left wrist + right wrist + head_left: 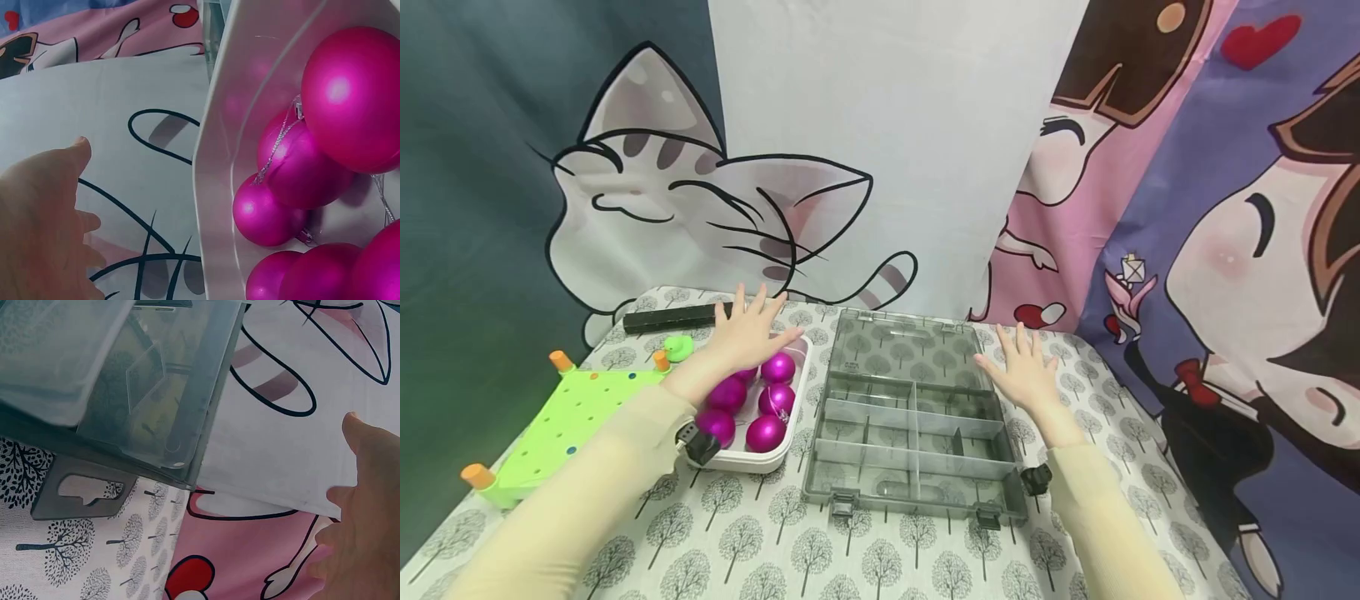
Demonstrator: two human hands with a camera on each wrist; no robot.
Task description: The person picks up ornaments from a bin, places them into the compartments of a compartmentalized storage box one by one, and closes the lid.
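My left hand (742, 333), fingers spread and straight, hovers over the far part of a white bin (800, 392) of shiny magenta Christmas balls (765, 433). In the left wrist view the balls (353, 100) carry silver cords, and the hand (44, 219) holds nothing. To the right lies a clear grey compartment box (917, 450), its lid (902, 350) laid back and its divided sections showing. My right hand (1025, 371) spreads its fingers beside the box's right side, near the lid, and holds nothing either. From the right wrist, the box (156, 394) appears at upper left.
At the left stands a lime-green pegboard-like stand (580, 417) with orange feet (478, 476). Behind it are a small green duck (678, 347) and a long black box (670, 318). A tree-print cloth (880, 550) covers the table. Cartoon curtains (887, 125) hang behind.
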